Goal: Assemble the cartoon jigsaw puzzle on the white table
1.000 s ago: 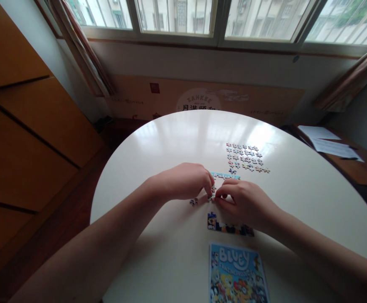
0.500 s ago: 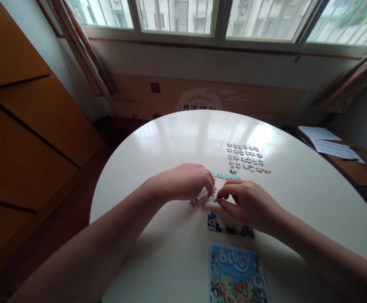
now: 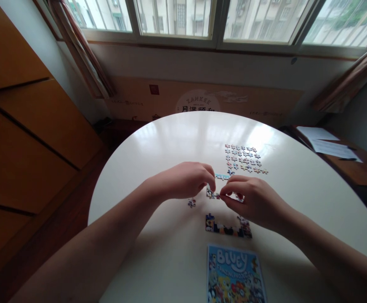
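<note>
Over the middle of the white table (image 3: 158, 147), my left hand (image 3: 191, 181) has its fingers bent down and closed on the left part of a small joined strip of jigsaw puzzle pieces (image 3: 211, 194). From the right, my right hand (image 3: 249, 198) pinches thumb and forefinger at the right end of that strip; the piece there is mostly covered by my fingertips. Behind the hands lies a light-blue joined edge (image 3: 222, 176), partly hidden. A few loose pieces (image 3: 191, 203) rest left of the strip. Nearer me is a dark joined section (image 3: 227, 229) with an uneven upper side.
Loose puzzle pieces (image 3: 243, 158) are laid out in rows at the back right. A blue "Bluey" picture sheet or box (image 3: 236, 273) lies at the near edge. Papers and pens (image 3: 335, 149) sit on a brown side table. An orange cabinet (image 3: 19, 139) stands left.
My right hand has shifted slightly right and up, uncovering more of the near dark section. My left fingers have moved slightly, so more of the small strip shows between the hands.
</note>
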A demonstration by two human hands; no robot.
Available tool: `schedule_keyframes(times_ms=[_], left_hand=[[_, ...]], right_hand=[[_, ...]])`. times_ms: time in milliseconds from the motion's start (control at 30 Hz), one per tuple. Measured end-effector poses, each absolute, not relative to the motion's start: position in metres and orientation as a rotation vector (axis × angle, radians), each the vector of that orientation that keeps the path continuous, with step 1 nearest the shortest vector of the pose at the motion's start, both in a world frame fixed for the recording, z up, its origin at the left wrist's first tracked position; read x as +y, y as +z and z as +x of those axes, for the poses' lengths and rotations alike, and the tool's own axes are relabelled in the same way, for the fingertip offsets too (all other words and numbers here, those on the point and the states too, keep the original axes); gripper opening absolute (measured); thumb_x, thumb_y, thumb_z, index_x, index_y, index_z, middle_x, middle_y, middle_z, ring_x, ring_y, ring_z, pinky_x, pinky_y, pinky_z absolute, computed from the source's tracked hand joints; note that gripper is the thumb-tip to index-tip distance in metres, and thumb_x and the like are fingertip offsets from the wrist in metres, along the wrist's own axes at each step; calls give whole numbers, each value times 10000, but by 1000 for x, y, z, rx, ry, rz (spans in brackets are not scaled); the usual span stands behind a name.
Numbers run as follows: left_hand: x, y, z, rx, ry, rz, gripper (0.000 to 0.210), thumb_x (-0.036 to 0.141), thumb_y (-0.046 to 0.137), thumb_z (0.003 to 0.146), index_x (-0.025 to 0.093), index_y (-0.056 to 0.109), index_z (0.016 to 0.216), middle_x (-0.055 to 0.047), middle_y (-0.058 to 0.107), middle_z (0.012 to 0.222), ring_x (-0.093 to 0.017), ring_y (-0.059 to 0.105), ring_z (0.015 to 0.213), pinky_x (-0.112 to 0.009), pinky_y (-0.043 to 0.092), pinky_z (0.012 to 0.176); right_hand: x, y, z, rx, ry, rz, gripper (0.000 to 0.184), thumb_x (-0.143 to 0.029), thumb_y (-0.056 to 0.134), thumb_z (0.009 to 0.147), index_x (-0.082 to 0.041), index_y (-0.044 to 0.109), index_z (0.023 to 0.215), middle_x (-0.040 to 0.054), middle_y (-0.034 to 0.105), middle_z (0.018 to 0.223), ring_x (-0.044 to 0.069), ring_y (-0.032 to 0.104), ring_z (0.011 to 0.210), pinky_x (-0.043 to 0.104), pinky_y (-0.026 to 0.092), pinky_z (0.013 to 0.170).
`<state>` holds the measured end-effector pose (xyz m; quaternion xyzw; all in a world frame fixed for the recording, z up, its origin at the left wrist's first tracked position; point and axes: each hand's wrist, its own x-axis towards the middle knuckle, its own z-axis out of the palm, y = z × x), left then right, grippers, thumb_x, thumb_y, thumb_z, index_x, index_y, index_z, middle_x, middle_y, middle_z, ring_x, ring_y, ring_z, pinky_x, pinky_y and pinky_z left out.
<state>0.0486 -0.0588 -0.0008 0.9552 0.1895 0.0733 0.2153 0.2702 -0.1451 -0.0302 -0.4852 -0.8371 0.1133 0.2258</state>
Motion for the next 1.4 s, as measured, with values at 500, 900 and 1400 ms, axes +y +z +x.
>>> schedule_keyframes(times_ms=[500,900,1400], left_hand=[[-54,9,47,547,265,2233,211,164,640,900,152,770,1066,-75,789,913,-154,722,806,-282,563,761],[-50,8,45,665,171,2019,190,177,652,855,140,739,1020,-71,770,863,-160,704,776,-249,535,639],[-54,3,50,598,-40,1905,124,201,732,776,137,671,863,-62,746,798,-148,671,690,-260,512,624]], right_hand=[[-144,-30,271,-2300,24,-1112,165,-224,593,957,-201,752,918,41,739,872,142,665,698,270,491,621],[-141,-33,274,-2262,-1,-1065,182,-250,601,977,-203,767,919,47,742,863,146,677,710,273,518,636],[-141,-33,272,-2408,330,-797,164,-253,601,987,-217,758,955,33,772,904,134,719,767,268,558,673]])
